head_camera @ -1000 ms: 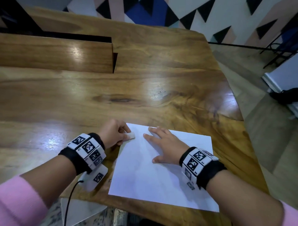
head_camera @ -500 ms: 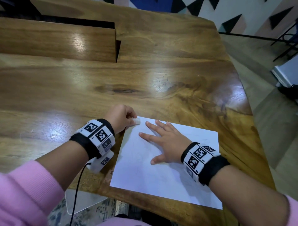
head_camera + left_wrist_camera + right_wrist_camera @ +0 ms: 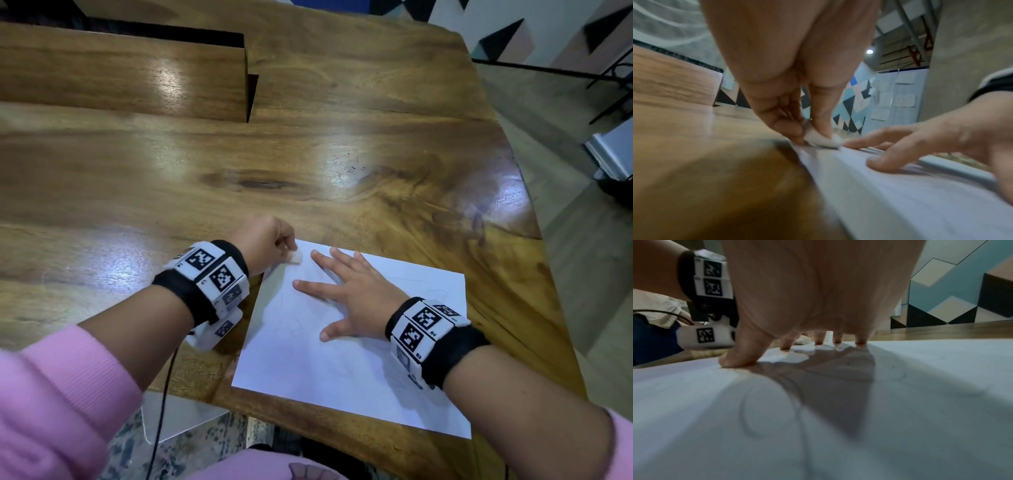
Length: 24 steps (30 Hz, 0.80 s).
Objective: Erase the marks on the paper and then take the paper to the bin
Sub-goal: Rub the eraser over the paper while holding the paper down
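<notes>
Paper, a single white sheet, lies flat at the near right edge of the wooden tabletop, turned a little so that one of its near corners just about reaches the tabletop's near edge. Faint pencil lines curl across it, plainest in the right wrist view.

Her right hand is spread flat on the sheet, fingers straight and fanned, the fingertips and thumb pressing it down.

Her left hand is curled at the sheet's far left corner, pinching a small white eraser between thumb and fingers. From the left wrist view the eraser sits right down on the paper at that corner, just beside the index fingertip of the other hand.

Both wrists wear black bands with square black-and-white markers. Pink sleeves cover her forearms. A raised wooden ledge runs along the far left of the tabletop.
</notes>
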{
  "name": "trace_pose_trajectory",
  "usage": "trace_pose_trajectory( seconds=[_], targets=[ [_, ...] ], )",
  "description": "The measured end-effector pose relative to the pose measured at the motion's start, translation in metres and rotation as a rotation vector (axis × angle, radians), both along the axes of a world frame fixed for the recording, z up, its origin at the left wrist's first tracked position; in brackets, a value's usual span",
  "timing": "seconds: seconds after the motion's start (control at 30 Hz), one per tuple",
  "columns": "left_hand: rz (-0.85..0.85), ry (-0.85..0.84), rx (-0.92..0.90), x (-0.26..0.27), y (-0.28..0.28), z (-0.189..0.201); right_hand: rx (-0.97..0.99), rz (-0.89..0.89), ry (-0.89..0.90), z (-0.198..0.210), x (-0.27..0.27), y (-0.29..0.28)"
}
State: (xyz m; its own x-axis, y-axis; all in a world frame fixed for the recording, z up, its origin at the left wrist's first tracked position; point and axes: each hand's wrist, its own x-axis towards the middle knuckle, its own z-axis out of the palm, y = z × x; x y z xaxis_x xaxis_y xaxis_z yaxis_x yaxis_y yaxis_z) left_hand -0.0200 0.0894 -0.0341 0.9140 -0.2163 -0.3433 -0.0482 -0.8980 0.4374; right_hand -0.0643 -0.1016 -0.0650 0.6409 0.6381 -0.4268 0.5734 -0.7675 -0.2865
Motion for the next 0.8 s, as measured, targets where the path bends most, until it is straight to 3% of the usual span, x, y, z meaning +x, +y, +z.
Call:
trace_pose_trajectory(
  seconds=[0.1,0.33,0.63,0.8],
  targets=[
    [0.086,-0.085,-0.029,-0.001,-0.006,0.0,0.011,-0.017,0.012,0.0,0.0,0.001],
    [0.039,-0.047,0.034,-0.025,0.002,-0.001,0.085,-0.172,-0.018,0.002,0.005,0.001],
    [0.125,-0.086,-0.053,-0.001,-0.006,0.0,-0.006,-0.155,-0.056,0.008,0.009,0.001],
    [-0.034,-0.036,-0.01,-0.019,0.004,-0.002,-0.03,-0.137,-0.071,0.009,0.01,0.002]
  ],
)
